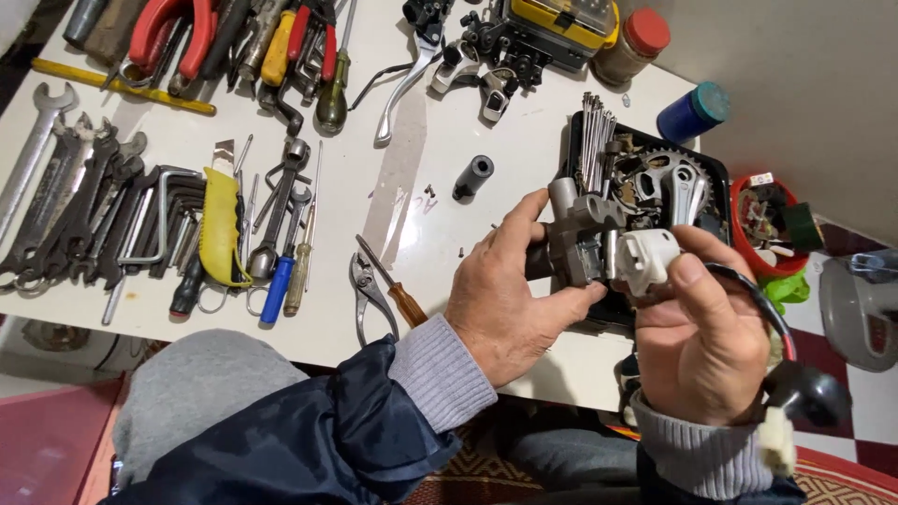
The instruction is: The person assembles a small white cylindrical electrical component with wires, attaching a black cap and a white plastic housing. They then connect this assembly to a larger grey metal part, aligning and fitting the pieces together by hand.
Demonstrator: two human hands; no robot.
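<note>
My left hand (510, 290) grips a grey metal switch assembly (585, 234) with a black grip end, held over the front right of the white table (524, 150). My right hand (702, 327) pinches a white plastic connector (647, 257) at the assembly's right side. A black cable (762, 304) loops from it over my right hand down to a black plug (809, 393) and a small white connector (776, 449).
A black tray (720, 173) behind my hands holds a sprocket, spokes and metal parts. Wrenches (56, 196), hex keys, a yellow knife (220, 229), pliers (369, 290) and screwdrivers (393, 285) lie left. A black cylinder (473, 176), brake levers, jars and a red tub (772, 224) are beyond.
</note>
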